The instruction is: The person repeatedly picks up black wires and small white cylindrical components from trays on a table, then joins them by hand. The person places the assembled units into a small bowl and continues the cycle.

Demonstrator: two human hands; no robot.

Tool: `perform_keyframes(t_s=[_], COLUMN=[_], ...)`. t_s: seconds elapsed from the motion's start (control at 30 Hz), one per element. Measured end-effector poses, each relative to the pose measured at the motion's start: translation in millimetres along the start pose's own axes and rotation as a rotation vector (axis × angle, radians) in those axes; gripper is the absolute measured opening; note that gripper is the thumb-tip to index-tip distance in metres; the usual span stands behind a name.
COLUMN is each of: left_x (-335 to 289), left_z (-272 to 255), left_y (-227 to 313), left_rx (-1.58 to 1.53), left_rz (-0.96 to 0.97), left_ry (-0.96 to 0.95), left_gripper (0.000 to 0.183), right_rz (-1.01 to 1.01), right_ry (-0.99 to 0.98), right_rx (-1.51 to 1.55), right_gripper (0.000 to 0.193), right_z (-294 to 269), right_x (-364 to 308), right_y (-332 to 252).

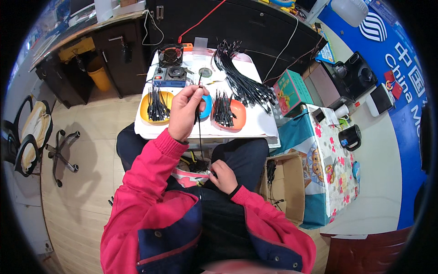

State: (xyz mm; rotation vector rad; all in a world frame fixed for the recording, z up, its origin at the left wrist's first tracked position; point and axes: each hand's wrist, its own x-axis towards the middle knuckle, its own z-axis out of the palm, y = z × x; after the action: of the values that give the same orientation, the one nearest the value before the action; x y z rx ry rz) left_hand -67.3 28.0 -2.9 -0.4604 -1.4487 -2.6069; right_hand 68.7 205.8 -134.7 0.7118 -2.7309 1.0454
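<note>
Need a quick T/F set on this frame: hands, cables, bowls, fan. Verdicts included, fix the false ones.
1. The left hand pinches a thin black cable. True.
2. The blue bowl sits between the yellow bowl and the orange bowl. True.
3. The right hand is over the orange bowl. False: it is low, by the pink-and-white container.
4. The large cable bundle lies in the cardboard box. False: it lies on the white tabletop.
5. The fan stands behind the yellow bowl. True.
</note>
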Motion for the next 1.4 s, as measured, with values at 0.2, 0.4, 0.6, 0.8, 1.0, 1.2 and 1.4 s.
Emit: perform_keyframes(t_s=[0.2, 0.4, 0.6, 0.8, 1.0, 1.2, 1.4], left_x=[-67, -100, -102, -101, -101, -106, -109], left_z=[0, 2, 6, 9, 8, 15, 13], left_y=[21, 21, 13, 8, 6, -3, -1], left_rx=[-0.01, -0.075, -0.09, -0.099, 0.007, 0.314, 0.138], left_rz=[-0.033, -0.188, -0.242, -0.288, -0.238, -0.035, -0.129], left_ry=[-0.12, -0.276, -0.261, -0.051, -0.112, 0.003, -0.013], left_gripper=[0.014, 0.017, 0.018, 0.022, 0.02, 0.018, 0.017], right_rz=[0.179, 0.043, -0.003, -0.006, 0.029, 0.102, 0.202], right_ry=[-0.005, 0.084, 0.122, 0.117, 0.154, 0.192, 0.165], right_rx=[0.496, 1.038, 0.964, 0.963, 0.901, 0.885, 1.461], right_gripper=[0.019, 0.023, 0.016, 0.013, 0.014, 0.015, 0.014], right_z=[-31, -109, -111, -104, -93, -88, -66], right_x=[46, 92, 93, 89, 92, 80, 80], right_y=[-3, -45, -62, -53, -51, -52, -54])
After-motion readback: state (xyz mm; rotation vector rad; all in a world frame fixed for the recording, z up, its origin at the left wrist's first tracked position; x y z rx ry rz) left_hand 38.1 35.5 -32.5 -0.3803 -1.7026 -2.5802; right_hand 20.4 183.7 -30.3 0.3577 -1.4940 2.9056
